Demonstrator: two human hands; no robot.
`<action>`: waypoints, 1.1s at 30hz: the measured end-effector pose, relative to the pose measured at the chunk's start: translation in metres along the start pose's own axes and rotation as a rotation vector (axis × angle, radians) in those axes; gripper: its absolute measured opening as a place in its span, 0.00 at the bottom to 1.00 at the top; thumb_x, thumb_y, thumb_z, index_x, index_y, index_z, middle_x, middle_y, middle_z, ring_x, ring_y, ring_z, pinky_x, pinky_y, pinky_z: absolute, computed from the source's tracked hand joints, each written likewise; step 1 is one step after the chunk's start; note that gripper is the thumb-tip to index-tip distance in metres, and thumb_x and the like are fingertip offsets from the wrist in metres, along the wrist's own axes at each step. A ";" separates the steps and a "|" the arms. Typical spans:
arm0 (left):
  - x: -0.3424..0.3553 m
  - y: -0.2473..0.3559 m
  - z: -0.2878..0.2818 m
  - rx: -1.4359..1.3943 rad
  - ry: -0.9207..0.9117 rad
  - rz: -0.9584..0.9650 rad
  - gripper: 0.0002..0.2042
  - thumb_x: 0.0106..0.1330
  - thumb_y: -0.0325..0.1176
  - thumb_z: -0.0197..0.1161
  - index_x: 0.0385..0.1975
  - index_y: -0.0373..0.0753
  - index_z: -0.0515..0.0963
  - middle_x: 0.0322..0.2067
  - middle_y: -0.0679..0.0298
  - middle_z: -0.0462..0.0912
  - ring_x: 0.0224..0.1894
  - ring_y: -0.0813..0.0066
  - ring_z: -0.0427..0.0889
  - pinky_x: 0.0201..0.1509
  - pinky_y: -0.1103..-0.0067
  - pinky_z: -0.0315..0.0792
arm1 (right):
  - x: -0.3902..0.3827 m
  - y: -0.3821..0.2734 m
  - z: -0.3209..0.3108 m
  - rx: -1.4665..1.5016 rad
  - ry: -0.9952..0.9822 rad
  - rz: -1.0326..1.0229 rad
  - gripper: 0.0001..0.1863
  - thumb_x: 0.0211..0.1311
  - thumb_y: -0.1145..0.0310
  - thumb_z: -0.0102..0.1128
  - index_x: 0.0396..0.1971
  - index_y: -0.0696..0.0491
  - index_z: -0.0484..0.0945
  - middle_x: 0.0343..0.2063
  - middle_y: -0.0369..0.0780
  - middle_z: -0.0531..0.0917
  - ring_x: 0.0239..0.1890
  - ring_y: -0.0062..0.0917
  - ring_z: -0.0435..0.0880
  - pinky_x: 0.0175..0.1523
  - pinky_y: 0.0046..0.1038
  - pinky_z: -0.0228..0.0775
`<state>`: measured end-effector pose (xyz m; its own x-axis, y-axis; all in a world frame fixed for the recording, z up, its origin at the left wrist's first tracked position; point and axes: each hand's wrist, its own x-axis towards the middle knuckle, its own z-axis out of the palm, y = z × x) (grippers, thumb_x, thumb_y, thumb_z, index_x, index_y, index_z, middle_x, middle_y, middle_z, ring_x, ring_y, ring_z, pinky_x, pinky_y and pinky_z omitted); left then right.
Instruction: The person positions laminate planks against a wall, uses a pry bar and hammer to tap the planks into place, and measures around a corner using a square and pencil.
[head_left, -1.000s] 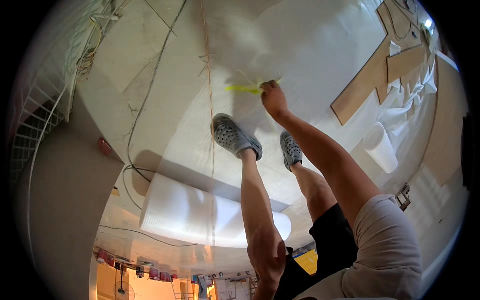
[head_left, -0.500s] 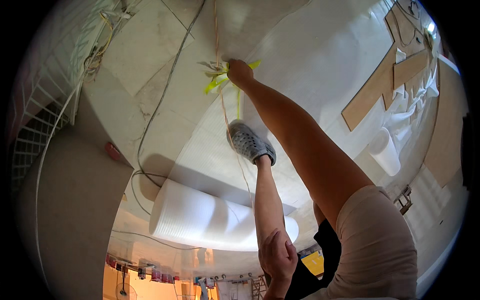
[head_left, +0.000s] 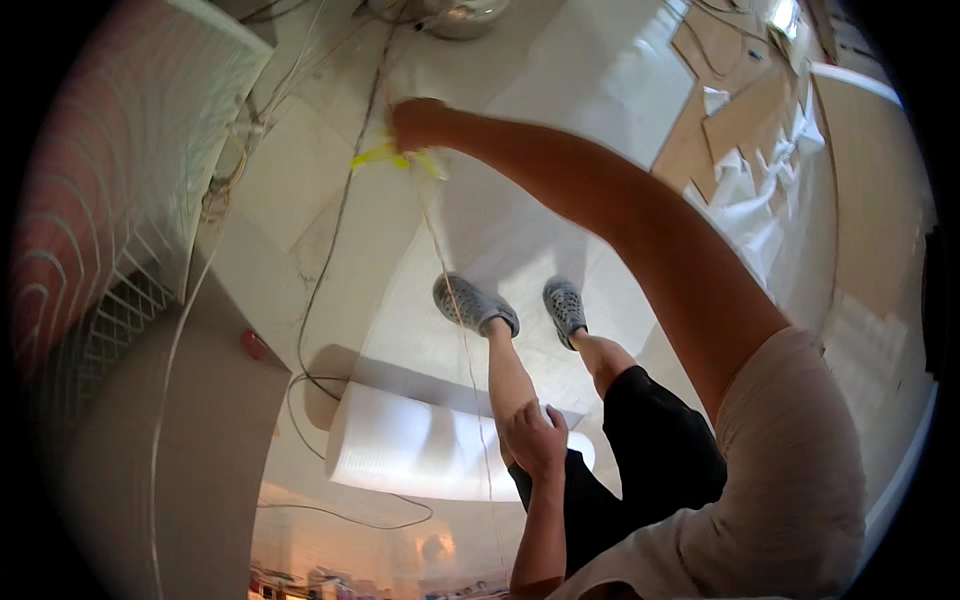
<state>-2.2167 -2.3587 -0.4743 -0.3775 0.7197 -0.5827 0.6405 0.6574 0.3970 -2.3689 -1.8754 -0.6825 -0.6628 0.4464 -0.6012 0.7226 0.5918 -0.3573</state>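
Note:
My right arm reaches out to the upper left, and my right hand (head_left: 415, 122), slightly blurred, is closed at a knot of yellow-green strips (head_left: 375, 155). A thin twisted cord (head_left: 440, 245) runs down from there past my left clog and on toward my knee. Below, my left hand (head_left: 537, 438) lies over my left knee with its fingers apart, holding nothing. My fingertips on the right hand are hidden behind the hand itself. My two grey clogs (head_left: 470, 303) stand on white foam sheet (head_left: 400, 350).
A large roll of white foam (head_left: 400, 445) lies behind my feet. A dark cable (head_left: 335, 230) crosses the floor on the left, by a grey box-like block (head_left: 200, 430) and a white lattice panel (head_left: 150, 140). Brown boards (head_left: 690, 145) and torn white sheeting (head_left: 745, 195) lie right. A shiny round object (head_left: 465, 15) is at the top.
My right hand has shifted left and slightly up with the strips. The view has tilted, bringing my right clog and the shiny round object into sight. My left hand stays on my knee.

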 end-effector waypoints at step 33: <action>0.035 -0.106 -0.197 0.518 -0.504 0.317 0.15 0.69 0.41 0.54 0.38 0.36 0.81 0.40 0.49 0.85 0.41 0.48 0.84 0.48 0.61 0.78 | -0.790 0.070 0.095 1.554 0.432 0.938 0.15 0.64 0.64 0.54 0.39 0.60 0.80 0.28 0.43 0.84 0.27 0.27 0.83 0.33 0.30 0.77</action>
<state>-2.4296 -2.3589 -0.3969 0.1443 0.5857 -0.7976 0.9437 0.1611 0.2891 -1.7761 -2.2502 -0.3003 0.1891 0.4878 -0.8522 0.1792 -0.8705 -0.4584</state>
